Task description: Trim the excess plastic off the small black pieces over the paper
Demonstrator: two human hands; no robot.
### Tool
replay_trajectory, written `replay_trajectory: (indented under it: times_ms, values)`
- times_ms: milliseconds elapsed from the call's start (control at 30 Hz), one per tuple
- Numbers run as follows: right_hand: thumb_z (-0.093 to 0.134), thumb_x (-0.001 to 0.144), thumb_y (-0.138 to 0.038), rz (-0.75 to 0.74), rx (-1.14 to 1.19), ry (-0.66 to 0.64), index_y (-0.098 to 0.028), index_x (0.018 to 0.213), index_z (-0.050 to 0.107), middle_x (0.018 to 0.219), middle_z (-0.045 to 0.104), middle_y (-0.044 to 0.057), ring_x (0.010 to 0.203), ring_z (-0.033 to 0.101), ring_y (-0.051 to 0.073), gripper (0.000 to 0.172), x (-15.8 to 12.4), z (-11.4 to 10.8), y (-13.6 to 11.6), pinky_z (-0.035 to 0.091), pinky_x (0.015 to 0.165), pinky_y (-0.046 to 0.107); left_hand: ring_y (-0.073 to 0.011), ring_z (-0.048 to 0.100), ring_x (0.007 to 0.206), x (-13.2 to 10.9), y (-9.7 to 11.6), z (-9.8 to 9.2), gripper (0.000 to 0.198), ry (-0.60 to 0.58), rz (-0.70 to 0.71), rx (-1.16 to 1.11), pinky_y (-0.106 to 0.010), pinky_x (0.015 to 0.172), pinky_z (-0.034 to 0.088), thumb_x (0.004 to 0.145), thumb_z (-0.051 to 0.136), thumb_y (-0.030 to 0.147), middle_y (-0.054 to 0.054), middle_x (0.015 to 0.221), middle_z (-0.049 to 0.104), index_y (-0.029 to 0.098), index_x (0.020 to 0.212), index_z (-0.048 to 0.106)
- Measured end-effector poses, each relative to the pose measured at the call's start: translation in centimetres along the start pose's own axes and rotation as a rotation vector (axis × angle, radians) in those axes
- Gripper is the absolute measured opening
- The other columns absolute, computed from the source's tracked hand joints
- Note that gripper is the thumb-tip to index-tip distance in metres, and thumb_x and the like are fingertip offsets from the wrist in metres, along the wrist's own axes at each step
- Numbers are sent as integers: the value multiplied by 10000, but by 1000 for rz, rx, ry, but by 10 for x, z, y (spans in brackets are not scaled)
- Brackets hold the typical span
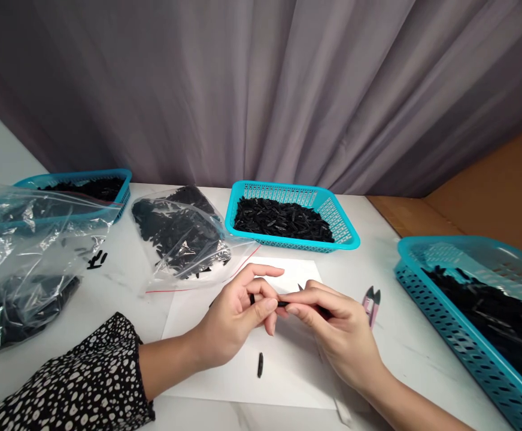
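Note:
Above a white sheet of paper [211, 377], my left hand [236, 311] and my right hand [342, 323] meet over a small black strip [282, 304]. Thumb and fingers of each hand pinch this strip, mine on the left at one end and mine on the right at the other. Another dark bit shows between my left fingers. A dark pointed tip [301, 287] sticks out behind my right index finger; what it belongs to is hidden. One loose black strip [260, 365] lies on the paper below my hands.
Pink-handled snips [370, 304] lie right of my right hand. Blue baskets of black strips stand at the back [351, 242], right [449, 323] and far left [126, 185]. Clear bags [184, 239] [41, 257] of black pieces lie left. A few loose pieces [97, 260] sit between them.

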State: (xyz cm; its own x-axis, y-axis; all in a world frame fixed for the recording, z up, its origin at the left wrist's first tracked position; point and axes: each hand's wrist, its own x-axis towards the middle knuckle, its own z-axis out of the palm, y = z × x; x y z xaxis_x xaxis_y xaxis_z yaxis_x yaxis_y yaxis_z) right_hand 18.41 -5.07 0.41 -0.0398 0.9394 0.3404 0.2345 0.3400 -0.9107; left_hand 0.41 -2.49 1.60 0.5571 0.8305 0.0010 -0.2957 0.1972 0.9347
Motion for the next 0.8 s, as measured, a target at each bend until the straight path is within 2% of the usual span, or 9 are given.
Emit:
replay_trajectory:
  times_ms: [267,400,533,633,700,800]
  values:
    - [719,822,-397,210,166,-23,-270,829,802,627,656,19,590,563,175,152,-2,1,2,456,585,311,-75,577,605,-3,-1,1,223,-7,69,16,-277,720,479,914,609,261,43,795,580,261,1135,573]
    - [725,816,-403,266,292,-61,-265,839,798,683,691,31,650,623,192,158,-1,3,3,510,655,338,-95,584,612,-4,-1,1,198,13,144,149,-266,674,468,928,585,273,19,775,600,225,1119,574]
    - [740,798,-405,298,356,-76,-252,826,797,694,686,32,638,641,190,166,0,5,5,532,646,334,-104,569,600,-5,0,1,193,28,179,267,-260,635,452,935,560,288,7,766,603,211,1112,571]
    - [723,811,-407,261,267,-59,-249,818,791,681,680,27,627,618,185,172,-1,4,5,512,618,320,-110,557,615,-6,0,0,199,26,179,325,-261,637,451,942,534,281,11,766,586,214,1128,554]
    - [708,824,-388,209,129,-10,-234,842,775,615,633,5,547,557,160,169,-2,4,4,466,537,291,-111,539,619,-6,0,-1,213,37,140,356,-255,618,444,944,517,267,12,776,582,219,1151,534]
    - [656,863,-282,11,-133,57,-209,844,728,549,539,-29,446,441,121,104,-3,3,1,366,435,256,-110,510,611,-5,1,-2,229,72,65,386,-242,593,420,927,533,245,20,770,593,226,1155,508]
